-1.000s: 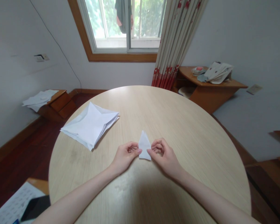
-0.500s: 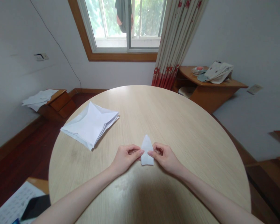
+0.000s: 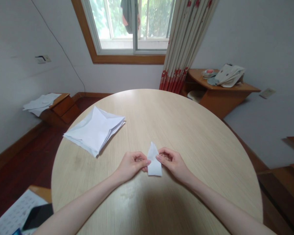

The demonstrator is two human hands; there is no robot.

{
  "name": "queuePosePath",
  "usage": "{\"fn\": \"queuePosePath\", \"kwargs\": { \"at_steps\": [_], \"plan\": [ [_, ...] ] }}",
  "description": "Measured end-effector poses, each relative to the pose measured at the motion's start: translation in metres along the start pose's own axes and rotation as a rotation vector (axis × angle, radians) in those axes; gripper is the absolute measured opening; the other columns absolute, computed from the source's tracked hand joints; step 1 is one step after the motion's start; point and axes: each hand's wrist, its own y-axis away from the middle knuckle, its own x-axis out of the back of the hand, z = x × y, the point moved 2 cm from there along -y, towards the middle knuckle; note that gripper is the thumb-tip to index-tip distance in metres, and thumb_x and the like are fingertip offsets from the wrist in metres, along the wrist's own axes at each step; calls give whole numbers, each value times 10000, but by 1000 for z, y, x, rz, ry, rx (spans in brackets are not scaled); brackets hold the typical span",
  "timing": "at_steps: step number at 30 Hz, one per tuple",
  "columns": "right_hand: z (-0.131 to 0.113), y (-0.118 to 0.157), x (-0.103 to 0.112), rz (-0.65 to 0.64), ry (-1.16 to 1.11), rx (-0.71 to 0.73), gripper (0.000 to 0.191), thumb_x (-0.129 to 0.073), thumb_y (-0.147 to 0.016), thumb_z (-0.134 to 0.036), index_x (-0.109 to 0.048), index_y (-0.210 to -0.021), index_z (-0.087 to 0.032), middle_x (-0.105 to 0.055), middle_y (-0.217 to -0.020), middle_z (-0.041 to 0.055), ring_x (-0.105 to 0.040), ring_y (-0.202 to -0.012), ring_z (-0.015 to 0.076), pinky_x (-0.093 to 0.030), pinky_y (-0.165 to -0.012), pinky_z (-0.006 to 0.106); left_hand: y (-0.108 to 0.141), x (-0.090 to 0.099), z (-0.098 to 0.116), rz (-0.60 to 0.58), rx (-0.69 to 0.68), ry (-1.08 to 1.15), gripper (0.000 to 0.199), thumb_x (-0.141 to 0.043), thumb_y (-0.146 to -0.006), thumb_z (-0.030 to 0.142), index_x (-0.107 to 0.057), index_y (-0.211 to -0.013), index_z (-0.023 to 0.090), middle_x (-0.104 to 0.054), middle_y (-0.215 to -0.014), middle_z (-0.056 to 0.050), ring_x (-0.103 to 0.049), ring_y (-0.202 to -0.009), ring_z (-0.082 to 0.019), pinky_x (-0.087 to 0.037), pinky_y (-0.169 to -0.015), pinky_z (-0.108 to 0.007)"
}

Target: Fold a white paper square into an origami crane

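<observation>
A small folded white paper [image 3: 154, 167], pointed at its far end and straight at its near end, is held just above or on the round wooden table [image 3: 186, 127]. My left hand [image 3: 134, 164] pinches its left edge between thumb and fingers. On the right edge, a little higher up, my right hand [image 3: 171, 160] pinches it in the same way. The fingertips behind the paper are hidden.
A stack of white paper sheets [image 3: 94, 130] lies at the table's left side. At the lower left are a dark phone [image 3: 38, 216] and a printed sheet [image 3: 22, 207]. A corner shelf [image 3: 227, 94] with a cloth bag [image 3: 229, 75] stands at the back right.
The folded paper has tilted slightly, its tip shifting left and its lower edge coming a little nearer. My right thumb has moved slightly up along its right edge.
</observation>
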Motion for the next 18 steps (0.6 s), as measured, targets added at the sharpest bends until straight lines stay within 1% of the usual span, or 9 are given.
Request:
{"fn": "queuePosePath", "kwargs": {
  "at_steps": [3,6,8,10,12,13,15,16,18],
  "plan": [
    [-1,1,2,37,17,4,293,-638,-759,-470,-578,-699,-190,-511,-608,-27,-443,-565,123,-357,-563,263,0,-1,0,-6,5,-4,375,-712,-712,502,-665,-656,134,-675,-586,-43,-614,-536,-140,-487,-559,-250],
    [-3,2,3,31,40,21,303,-636,-765,-463,-560,-652,-194,-483,-570,-39,-427,-545,117,-353,-551,259,1,-3,2,19,-45,-71,356,-655,-769,471,-671,-654,135,-659,-574,-33,-596,-533,-128,-467,-560,-234],
    [-4,2,3,27,30,19,299,-632,-774,-467,-580,-674,-190,-516,-588,-29,-454,-559,121,-368,-559,259,1,-4,3,51,-86,-121,304,-642,-787,431,-686,-733,135,-663,-604,-29,-598,-548,-128,-457,-560,-229],
    [-3,2,2,25,2,10,290,-633,-777,-469,-610,-720,-185,-562,-624,-13,-489,-582,128,-390,-568,260,2,-5,4,79,-126,-154,274,-638,-798,400,-684,-862,138,-671,-661,-26,-599,-566,-128,-452,-560,-228],
    [0,1,1,35,-23,8,282,-635,-777,-464,-632,-770,-181,-598,-661,0,-517,-599,132,-412,-574,260,2,-4,4,120,-193,-181,284,-645,-799,362,-649,-986,148,-675,-764,-29,-598,-605,-125,-459,-582,-232],
    [1,1,1,47,-24,15,277,-634,-781,-458,-638,-790,-181,-610,-673,4,-525,-601,132,-419,-572,259,2,-3,5,162,-246,-207,291,-658,-791,338,-629,-1016,156,-666,-819,-31,-597,-640,-125,-464,-610,-236],
    [2,1,0,77,3,49,259,-620,-802,-439,-643,-819,-182,-625,-691,10,-537,-600,133,-427,-563,257,4,-1,8,266,-355,-282,262,-686,-772,296,-607,-985,167,-628,-862,-23,-573,-687,-120,-459,-654,-238],
    [1,2,0,91,32,80,245,-608,-817,-425,-644,-831,-183,-635,-706,16,-547,-608,135,-434,-568,258,4,0,9,303,-397,-323,213,-687,-774,285,-602,-931,168,-604,-831,-11,-553,-683,-116,-447,-653,-234],
    [-2,3,1,116,123,168,208,-583,-848,-385,-644,-846,-186,-651,-737,27,-567,-643,143,-449,-598,266,6,0,11,308,-441,-396,131,-663,-805,280,-596,-821,168,-561,-742,10,-510,-645,-108,-415,-622,-221]
  ]
}}
